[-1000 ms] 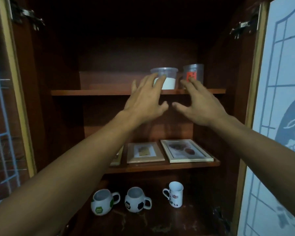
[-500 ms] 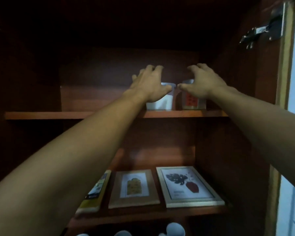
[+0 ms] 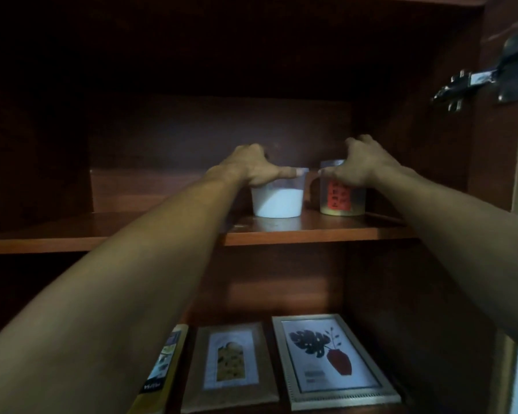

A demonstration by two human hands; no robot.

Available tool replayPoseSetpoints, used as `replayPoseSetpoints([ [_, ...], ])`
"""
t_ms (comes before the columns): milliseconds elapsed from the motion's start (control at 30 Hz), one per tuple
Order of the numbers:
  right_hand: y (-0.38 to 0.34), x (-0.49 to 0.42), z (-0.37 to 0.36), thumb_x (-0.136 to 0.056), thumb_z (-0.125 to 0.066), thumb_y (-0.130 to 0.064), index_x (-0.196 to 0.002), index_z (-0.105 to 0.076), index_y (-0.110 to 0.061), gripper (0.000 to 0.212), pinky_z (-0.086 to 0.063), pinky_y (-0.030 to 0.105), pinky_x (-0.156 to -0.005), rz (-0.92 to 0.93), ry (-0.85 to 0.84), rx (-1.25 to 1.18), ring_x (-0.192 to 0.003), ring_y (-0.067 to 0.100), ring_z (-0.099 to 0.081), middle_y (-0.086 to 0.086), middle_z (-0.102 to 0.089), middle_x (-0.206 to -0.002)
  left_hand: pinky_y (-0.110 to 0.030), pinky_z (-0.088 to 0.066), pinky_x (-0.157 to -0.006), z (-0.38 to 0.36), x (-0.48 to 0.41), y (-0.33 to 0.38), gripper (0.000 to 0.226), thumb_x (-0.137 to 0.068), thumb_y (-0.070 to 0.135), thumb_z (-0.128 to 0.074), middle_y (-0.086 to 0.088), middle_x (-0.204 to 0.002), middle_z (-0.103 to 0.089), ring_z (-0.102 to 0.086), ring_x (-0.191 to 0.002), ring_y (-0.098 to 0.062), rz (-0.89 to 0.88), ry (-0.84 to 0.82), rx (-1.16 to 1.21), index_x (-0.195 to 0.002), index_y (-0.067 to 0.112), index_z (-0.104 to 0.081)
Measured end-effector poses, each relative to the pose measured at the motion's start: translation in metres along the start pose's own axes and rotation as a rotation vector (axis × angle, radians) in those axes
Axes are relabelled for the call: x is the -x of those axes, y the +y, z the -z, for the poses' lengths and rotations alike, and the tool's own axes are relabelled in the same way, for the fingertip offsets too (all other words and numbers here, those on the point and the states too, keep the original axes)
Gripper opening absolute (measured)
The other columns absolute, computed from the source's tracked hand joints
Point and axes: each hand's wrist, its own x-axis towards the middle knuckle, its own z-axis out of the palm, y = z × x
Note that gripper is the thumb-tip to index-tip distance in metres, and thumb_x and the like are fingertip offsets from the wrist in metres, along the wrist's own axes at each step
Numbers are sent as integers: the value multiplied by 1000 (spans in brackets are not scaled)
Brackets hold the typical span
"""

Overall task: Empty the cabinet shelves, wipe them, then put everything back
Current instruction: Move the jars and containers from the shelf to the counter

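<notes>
tubs above, flat things below
left tub (image 3: 277,201) and right tub (image 3: 341,201) stand just apart on the upper shelf (image 3: 326,231), left hand (image 3: 251,168) atop one, right hand (image 3: 362,165) atop the other; on the lower shelf (image 3: 274,363), left to right: box (image 3: 162,369), small frame (image 3: 229,366), large frame (image 3: 329,360).

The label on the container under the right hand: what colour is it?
The label is red with dark print, seen best in the head view.

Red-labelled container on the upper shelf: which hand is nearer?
Right. The right hand grips the red-labelled container at its rim; the left hand holds the white-filled cup beside it.
</notes>
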Motion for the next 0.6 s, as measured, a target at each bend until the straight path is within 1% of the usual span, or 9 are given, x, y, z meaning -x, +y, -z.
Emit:
replayPoseSetpoints([
  [100, 3, 0, 3, -76, -71, -59, -137, -47, -9, 82, -40, 41, -107, -13, -8, -3, -131, 37, -41, 18, -35, -144, -37, -46, -98, -1, -2, -1, 90, -66, 82, -59, -8, -133, -58, -54, -119, -26, -15, -33, 27, -125, 15, -62],
  [233, 4, 1, 8, -77, -71, -59, -128, -57, -3, 77, -40, 39, -106, -45, -40, 2, -130, 36, -42, 19, -32, -145, -37, -45, -97, -5, -5, 1, 101, -59, 88, -57, -8, -135, -56, -54, -120, -27, 25, -35, 40, -128, 15, -60],
  [300, 4, 1, 9, -78, -70, -60, -125, -59, 0, 77, -40, 39, -106, -56, -55, 31, -131, 36, -41, 19, -29, -148, -40, -46, -99, -6, -7, 2, 112, -51, 93, -55, -10, -138, -54, -53, -121, -29, 59, -29, 49, -130, 14, -58],
  [400, 3, 0, 8, -77, -68, -63, -124, -59, 0, 80, -41, 41, -107, -72, -91, 56, -132, 36, -39, 18, -26, -151, -51, -47, -99, -7, -8, 3, 139, -28, 103, -48, -16, -146, -42, -48, -125, -37, 125, -68, 80, -136, 14, -52],
  [467, 3, 0, 8, -76, -68, -65, -125, -59, 0, 82, -41, 42, -106, -74, -112, 70, -131, 36, -40, 18, -28, -149, -54, -47, -97, -9, -10, 2, 147, -19, 104, -46, -17, -146, -41, -48, -125, -40, 161, -93, 87, -135, 14, -52],
  [533, 2, 0, 8, -76, -67, -65, -125, -59, -1, 81, -42, 41, -105, -78, -112, 77, -129, 36, -42, 20, -33, -145, -53, -48, -96, -11, -11, 1, 145, -16, 103, -48, -15, -141, -47, -52, -120, -38, 168, -115, 84, -130, 15, -55],
  [567, 2, 0, 8, -76, -67, -65, -125, -58, -1, 81, -43, 41, -104, -83, -108, 81, -127, 37, -44, 20, -35, -143, -51, -49, -94, -12, -12, 1, 140, -19, 102, -50, -14, -137, -51, -54, -117, -37, 164, -132, 81, -128, 15, -57],
  [600, 1, 0, 8, -76, -67, -65, -126, -58, -2, 82, -44, 41, -103, -90, -104, 89, -125, 37, -46, 21, -37, -141, -47, -51, -93, -13, -12, 1, 130, -28, 99, -55, -12, -133, -55, -57, -113, -35, 155, -149, 80, -126, 14, -58],
])
